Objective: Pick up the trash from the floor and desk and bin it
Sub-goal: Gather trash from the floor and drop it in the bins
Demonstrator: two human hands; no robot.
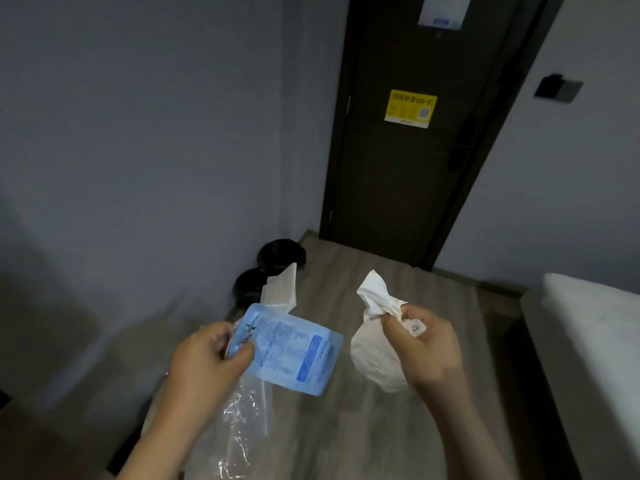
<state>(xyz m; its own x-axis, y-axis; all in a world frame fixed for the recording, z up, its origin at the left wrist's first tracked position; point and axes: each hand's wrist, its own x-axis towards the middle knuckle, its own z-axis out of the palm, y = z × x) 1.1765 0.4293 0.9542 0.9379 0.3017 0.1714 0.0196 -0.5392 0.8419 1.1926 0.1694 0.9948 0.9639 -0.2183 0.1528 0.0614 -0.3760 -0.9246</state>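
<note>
My left hand [204, 358] pinches a light blue printed wrapper [294, 355], with a white folded paper [282, 289] sticking up behind it and crinkled clear plastic [242, 420] hanging below. My right hand [426, 348] grips crumpled white tissue [377, 296] and a white paper bag [374, 358] that hangs under the fingers. Both hands are held above the wooden floor [398, 427]. Two bins lined with black bags, the near bin [247, 285] and the far bin [280, 251], stand against the wall ahead, just beyond the left hand's bundle.
A dark door [415, 168] with a yellow Wi-Fi sticker [410, 108] closes the far end. A white bed edge [595, 327] runs along the right. A grey wall [138, 150] fills the left, with a desk corner at bottom left.
</note>
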